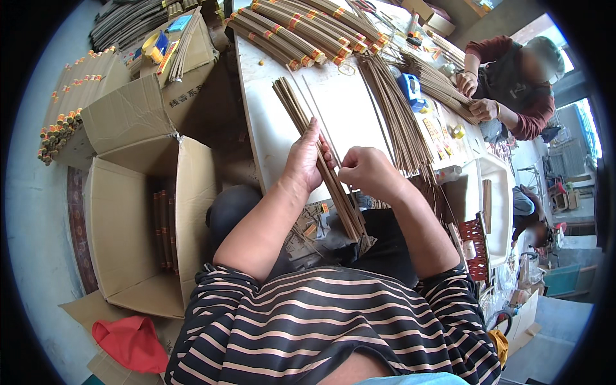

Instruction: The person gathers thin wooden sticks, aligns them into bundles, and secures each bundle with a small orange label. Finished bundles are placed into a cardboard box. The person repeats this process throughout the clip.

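My left hand (307, 157) is wrapped round a bundle of long thin brown incense sticks (292, 106), held at a slant over the table's near edge. The bundle's upper end points away from me, and its lower end hangs over my lap. Close beside it on the right, my right hand (372, 172) is closed with its fingers curled in. A single thin stick (314, 99) runs down toward its fingertips, but whether they pinch it is hidden. To the right, a wide spread of loose incense sticks (398, 119) lies across the white table (260, 83).
Banded incense bundles (289, 29) are stacked at the table's far side. A blue tape dispenser (410, 92) stands on the right. Across the table, a person (513, 90) handles more sticks. An open cardboard box (135, 231) on my left contains several bundles, with red cloth (131, 343) nearby.
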Demonstrator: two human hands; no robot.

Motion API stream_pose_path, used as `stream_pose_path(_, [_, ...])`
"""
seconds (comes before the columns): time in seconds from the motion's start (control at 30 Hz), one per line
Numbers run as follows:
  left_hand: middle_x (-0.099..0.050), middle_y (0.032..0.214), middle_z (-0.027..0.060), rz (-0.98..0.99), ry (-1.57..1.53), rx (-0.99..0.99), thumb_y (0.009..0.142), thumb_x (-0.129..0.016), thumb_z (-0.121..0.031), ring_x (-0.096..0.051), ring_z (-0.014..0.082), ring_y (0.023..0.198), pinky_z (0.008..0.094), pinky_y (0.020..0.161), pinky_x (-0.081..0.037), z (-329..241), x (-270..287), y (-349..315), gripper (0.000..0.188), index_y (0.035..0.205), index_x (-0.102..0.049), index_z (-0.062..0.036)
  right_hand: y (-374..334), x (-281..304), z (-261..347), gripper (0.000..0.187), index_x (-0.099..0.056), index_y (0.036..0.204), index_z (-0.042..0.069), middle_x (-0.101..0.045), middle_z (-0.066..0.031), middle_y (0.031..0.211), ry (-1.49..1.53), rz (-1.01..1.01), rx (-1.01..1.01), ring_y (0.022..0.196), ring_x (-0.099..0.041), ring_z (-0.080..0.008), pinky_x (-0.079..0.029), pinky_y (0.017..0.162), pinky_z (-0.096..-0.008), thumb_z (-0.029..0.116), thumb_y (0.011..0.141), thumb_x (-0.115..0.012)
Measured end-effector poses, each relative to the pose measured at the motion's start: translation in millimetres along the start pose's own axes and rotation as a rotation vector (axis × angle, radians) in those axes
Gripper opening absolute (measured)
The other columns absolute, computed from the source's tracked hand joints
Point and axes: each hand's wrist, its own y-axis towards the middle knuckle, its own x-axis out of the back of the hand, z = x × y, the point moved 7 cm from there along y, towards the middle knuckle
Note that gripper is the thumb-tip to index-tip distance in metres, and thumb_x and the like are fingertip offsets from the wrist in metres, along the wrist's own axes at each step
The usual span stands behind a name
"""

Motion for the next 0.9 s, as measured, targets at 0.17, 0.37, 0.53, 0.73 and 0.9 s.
stream_pose_path(0.17, [-0.043,0.052,0.0026,-0.033,0.018,-0.058,0.084,-0.058,-0.046,-0.043,0.0135,0.042,0.0254,0.039,-0.038,-4.2,6.1,4.0,0.038,0.070,-0.044,-0.0138,1.2,-11.8,16.5,0.020,-0.059,0.076,-0.003,-0.062,-0.0231,0.071,-0.191,-0.064,0.099,0.071,-0.063,-0.0351,-0.049,0.067,-0.0374,0.015,0.068,-0.064])
stream_pose_path(0.37, [-0.046,0.055,0.0035,-0.004,-0.005,-0.090,0.084,-0.061,-0.044,-0.044,0.0125,0.043,0.0254,0.039,-0.040,-5.8,2.9,-1.3,0.037,0.073,-0.045,-0.0117,-0.7,-14.6,23.7,0.019,-0.058,0.078,-0.003,-0.061,-0.0245,0.073,-0.259,-0.021,0.110,0.075,-0.063,-0.0368,-0.050,0.071,-0.0394,0.014,0.070,-0.060])
stream_pose_path(0.53, [-0.048,0.060,0.0028,-0.044,-0.020,-0.024,0.087,-0.060,-0.026,-0.045,0.0120,0.049,0.0250,0.043,-0.040,0.0,5.5,2.3,0.023,0.077,-0.046,-0.0098,2.0,-15.9,13.4,0.021,-0.060,0.081,-0.003,-0.061,-0.0232,0.072,-0.142,-0.038,0.199,0.070,-0.062,-0.0350,-0.049,0.066,-0.0383,0.017,0.074,-0.061])
stream_pose_path(0.73, [-0.046,0.061,0.0019,0.035,-0.070,-0.019,0.085,-0.056,-0.011,-0.044,0.0123,0.051,0.0264,0.046,-0.038,-10.3,1.1,-1.1,0.015,0.075,-0.044,-0.0099,34.2,71.2,-73.9,0.014,-0.064,0.086,0.002,-0.065,-0.0130,0.077,-0.362,-0.453,0.007,0.066,-0.062,-0.0216,-0.049,0.062,-0.0323,0.015,0.082,-0.060])
stream_pose_path(0.9, [-0.047,0.061,0.0019,0.054,-0.083,-0.002,0.085,-0.055,-0.011,-0.044,0.0123,0.051,0.0259,0.047,-0.038,-8.3,-0.3,1.8,0.014,0.076,-0.045,-0.0101,44.5,115.0,-135.7,0.021,-0.062,0.082,0.003,-0.063,-0.0170,0.088,-0.555,-0.587,-0.141,0.084,-0.060,-0.0336,-0.046,0.077,-0.0416,0.023,0.080,-0.059])
